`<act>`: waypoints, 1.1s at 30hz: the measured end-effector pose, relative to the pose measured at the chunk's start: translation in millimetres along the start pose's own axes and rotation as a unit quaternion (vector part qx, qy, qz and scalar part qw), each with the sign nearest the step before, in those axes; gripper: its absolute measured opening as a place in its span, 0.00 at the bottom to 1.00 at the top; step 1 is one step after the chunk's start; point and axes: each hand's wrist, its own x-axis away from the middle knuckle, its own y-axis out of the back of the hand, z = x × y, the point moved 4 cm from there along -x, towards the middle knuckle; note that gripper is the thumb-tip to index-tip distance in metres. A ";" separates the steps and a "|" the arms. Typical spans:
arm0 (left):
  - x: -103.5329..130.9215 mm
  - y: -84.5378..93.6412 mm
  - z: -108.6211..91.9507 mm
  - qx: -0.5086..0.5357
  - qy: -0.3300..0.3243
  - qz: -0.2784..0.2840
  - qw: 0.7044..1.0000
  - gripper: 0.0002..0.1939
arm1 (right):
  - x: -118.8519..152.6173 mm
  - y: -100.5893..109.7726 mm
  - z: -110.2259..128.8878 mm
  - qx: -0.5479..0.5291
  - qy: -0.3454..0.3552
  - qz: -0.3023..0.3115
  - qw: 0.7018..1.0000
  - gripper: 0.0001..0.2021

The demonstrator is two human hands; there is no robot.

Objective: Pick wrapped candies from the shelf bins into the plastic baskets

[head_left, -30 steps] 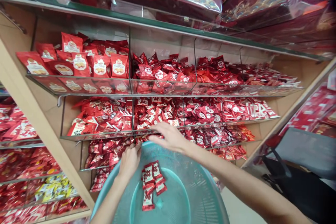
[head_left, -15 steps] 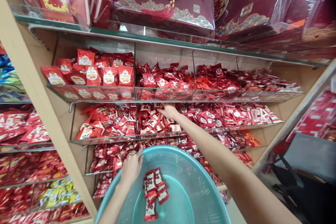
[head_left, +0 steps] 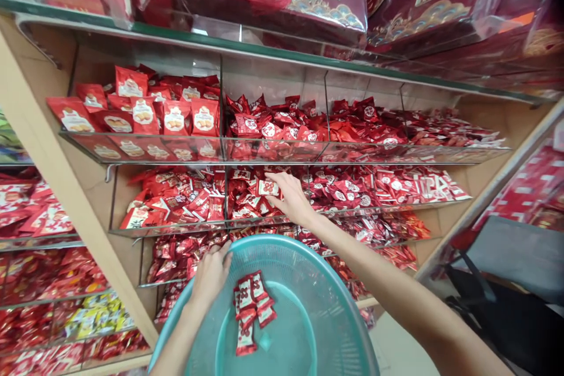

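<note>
My left hand [head_left: 212,273] is closed over the far left rim of a turquoise plastic basket [head_left: 308,251]. Several red-and-white wrapped candies [head_left: 250,305] lie in a small pile on the basket's bottom. Over the second shelf, my right hand [head_left: 291,195] pinches one wrapped candy [head_left: 268,188] between thumb and fingers. It is just above a compartment of similar red-and-white candies [head_left: 244,211]. My right forearm reaches across above the basket's right side.
The top glass tray holds red biscuit packets [head_left: 143,114] and red wrapped sweets [head_left: 291,129], parted by clear dividers. Clear front lips edge the shelves. Purple gift bags [head_left: 268,6] stand above. A grey-and-black chair [head_left: 520,270] is at the right, a wooden upright [head_left: 66,170] at left.
My right hand has drawn back out of the candy compartment and now shows a candy in its fingers. My left hand stays on the basket rim. The view has shifted slightly.
</note>
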 end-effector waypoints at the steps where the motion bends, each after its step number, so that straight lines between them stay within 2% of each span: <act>1: -0.8 0.6 -1.6 0.002 0.000 0.001 1.000 0.20 | 8.8 2.8 6.9 -0.014 0.012 0.002 1.000 0.25; 7: -4.0 -0.3 -12.0 -0.004 -0.013 0.007 1.000 0.21 | 38.2 12.6 27.0 -0.027 0.042 0.067 0.997 0.28; 11: -2.7 -0.5 -11.6 -0.005 -0.024 0.000 1.000 0.21 | 55.5 5.4 24.4 -0.127 0.021 0.140 0.982 0.24; 14: -0.3 0.3 -8.0 -0.005 -0.026 -0.013 1.000 0.21 | 78.7 -13.4 17.6 -0.216 -0.053 0.191 0.956 0.19; 16: 1.3 0.4 -6.3 -0.006 -0.020 -0.014 1.000 0.21 | 96.7 -31.5 16.4 -0.235 -0.077 0.265 0.932 0.16; 19: 2.7 0.2 -6.8 -0.006 -0.011 -0.005 1.000 0.21 | 117.2 -55.4 19.6 -0.189 -0.046 0.377 0.905 0.17; 21: 2.8 0.6 -8.9 -0.008 -0.012 -0.001 1.000 0.21 | 123.7 -65.8 21.5 -0.145 -0.022 0.427 0.892 0.19; 26: 2.2 1.8 -10.4 -0.009 -0.017 -0.003 1.000 0.22 | 131.0 -76.1 22.0 -0.094 -0.017 0.547 0.832 0.19; 29: 2.2 1.6 -7.8 -0.013 -0.012 -0.002 1.000 0.22 | 135.3 -75.7 22.9 -0.043 0.025 0.555 0.830 0.19; 33: 2.8 2.7 -6.3 -0.023 -0.006 -0.007 1.000 0.22 | 140.9 -77.6 28.5 0.026 0.123 0.507 0.853 0.13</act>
